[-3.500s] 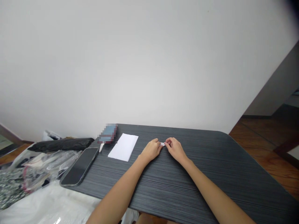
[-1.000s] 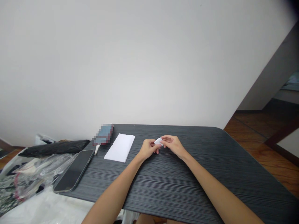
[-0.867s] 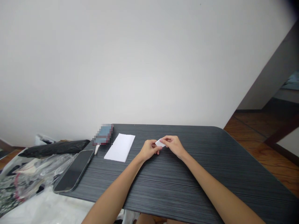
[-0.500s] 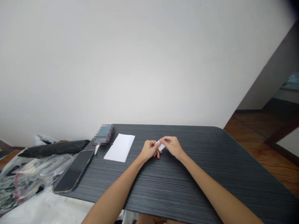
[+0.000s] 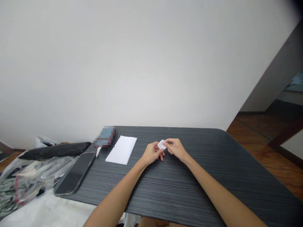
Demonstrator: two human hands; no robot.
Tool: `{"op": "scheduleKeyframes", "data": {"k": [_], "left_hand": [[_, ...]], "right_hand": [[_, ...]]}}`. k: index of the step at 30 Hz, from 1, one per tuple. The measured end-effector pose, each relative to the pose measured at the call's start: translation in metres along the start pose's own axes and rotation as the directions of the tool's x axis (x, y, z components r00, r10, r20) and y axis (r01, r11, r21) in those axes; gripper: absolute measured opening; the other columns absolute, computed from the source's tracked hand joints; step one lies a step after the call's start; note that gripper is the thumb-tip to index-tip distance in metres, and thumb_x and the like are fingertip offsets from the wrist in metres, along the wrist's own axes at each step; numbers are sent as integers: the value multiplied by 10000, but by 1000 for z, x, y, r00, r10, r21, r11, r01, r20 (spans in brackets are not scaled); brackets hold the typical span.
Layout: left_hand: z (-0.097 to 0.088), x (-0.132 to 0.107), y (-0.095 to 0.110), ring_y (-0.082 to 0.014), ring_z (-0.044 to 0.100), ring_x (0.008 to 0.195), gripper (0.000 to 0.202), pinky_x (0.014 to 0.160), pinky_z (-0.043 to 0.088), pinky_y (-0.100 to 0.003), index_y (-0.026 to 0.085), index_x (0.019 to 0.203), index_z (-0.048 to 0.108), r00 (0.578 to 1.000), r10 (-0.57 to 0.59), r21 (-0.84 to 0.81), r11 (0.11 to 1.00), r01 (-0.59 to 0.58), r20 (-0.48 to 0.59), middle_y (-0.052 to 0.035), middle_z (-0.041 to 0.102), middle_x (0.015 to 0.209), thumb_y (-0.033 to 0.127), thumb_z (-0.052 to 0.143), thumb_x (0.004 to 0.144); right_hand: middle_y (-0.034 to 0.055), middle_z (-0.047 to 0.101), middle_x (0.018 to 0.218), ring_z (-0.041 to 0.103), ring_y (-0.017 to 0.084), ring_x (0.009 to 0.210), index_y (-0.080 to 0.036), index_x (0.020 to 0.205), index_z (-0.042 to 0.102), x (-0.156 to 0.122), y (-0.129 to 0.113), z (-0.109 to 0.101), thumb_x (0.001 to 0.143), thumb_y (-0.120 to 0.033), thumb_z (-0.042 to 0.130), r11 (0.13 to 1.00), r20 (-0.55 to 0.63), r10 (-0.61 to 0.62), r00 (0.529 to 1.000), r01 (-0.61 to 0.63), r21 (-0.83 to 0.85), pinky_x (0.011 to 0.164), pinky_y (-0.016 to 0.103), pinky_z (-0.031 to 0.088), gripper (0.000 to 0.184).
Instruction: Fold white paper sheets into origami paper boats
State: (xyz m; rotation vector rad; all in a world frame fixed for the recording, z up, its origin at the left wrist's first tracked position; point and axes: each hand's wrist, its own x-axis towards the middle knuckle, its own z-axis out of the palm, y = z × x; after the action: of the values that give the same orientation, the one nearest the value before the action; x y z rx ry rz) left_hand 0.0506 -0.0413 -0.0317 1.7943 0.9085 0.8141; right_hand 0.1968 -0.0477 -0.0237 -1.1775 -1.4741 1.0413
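Observation:
A small piece of white folded paper [image 5: 162, 144] is held between my two hands, just above the dark table. My left hand [image 5: 151, 152] grips its lower left side, with the thumb on top and the other fingers curled beneath. My right hand [image 5: 176, 148] pinches the right edge between thumb and fingers. How the paper is folded is too small to make out. Left of my hands lies a stack of white paper sheets [image 5: 121, 150], which neither hand touches.
On the table [image 5: 201, 176], a phone [image 5: 75, 173] rests at the left edge, partly overhanging. A blurred-out item [image 5: 105, 136] sits at the back left beside a thin white object [image 5: 98, 152]. Plastic bags [image 5: 44, 171] and a long black bundle [image 5: 56, 150] lie beyond the left edge. A wall stands behind.
The small paper has turned between my fingers and now shows a wider white face, slightly higher up. My right fingers have shifted along its edge. The other things have stayed put.

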Motion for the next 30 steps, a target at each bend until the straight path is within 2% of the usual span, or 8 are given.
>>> {"op": "scheduleKeyframes", "data": {"k": [3,5,7,11,17,25,30], "left_hand": [[-4,-3,5,-111,566,501,256,501,420,-215,134,903,524,974,170,351,930,-109,-149,-49,631,719,347,468,771],[-6,-4,8,-121,573,581,236,581,430,-229,142,916,552,942,290,507,845,-169,-169,-61,634,780,301,416,805],[-7,-5,9,-126,573,624,244,615,431,-231,139,898,571,925,349,573,793,-207,-149,-70,633,788,250,366,827],[-5,-4,5,-127,568,617,233,609,437,-232,130,912,562,906,406,638,731,-240,-124,-69,628,759,202,359,822],[-4,-5,0,-133,575,611,213,591,449,-239,120,917,541,889,448,693,671,-262,-98,-69,629,750,154,368,799],[-4,-3,-2,-121,589,601,200,576,472,-219,126,885,571,870,464,618,737,-275,-168,-61,640,732,181,403,792],[-6,-2,-1,-126,603,642,213,606,495,-227,132,919,576,887,430,549,788,-278,-169,-54,645,769,189,434,771]], "right_hand": [[31,614,662,521,107,498,-141,709,633,-1,-2,1,704,-324,518,973,16,-153,988,154,-170,464,214,393,216],[46,623,758,552,130,625,-155,744,645,-4,-4,3,738,-297,479,932,57,-248,967,254,-258,559,224,419,219],[42,617,750,535,124,616,-167,799,643,-6,-6,5,767,-281,437,890,93,-288,953,302,-342,565,223,409,238],[17,605,675,495,112,547,-174,848,608,-12,-11,8,752,-229,449,796,131,-297,946,321,-514,546,216,372,194],[24,631,761,559,138,655,-194,847,548,-15,-14,11,756,-224,439,725,127,-292,948,306,-618,584,212,355,145],[28,643,710,587,171,634,-208,896,517,-17,-14,14,777,-272,418,571,109,-252,961,239,-786,528,223,303,167],[25,641,709,585,169,632,-214,931,508,-17,-13,13,786,-269,409,564,121,-259,958,252,-787,539,223,315,184]]}}
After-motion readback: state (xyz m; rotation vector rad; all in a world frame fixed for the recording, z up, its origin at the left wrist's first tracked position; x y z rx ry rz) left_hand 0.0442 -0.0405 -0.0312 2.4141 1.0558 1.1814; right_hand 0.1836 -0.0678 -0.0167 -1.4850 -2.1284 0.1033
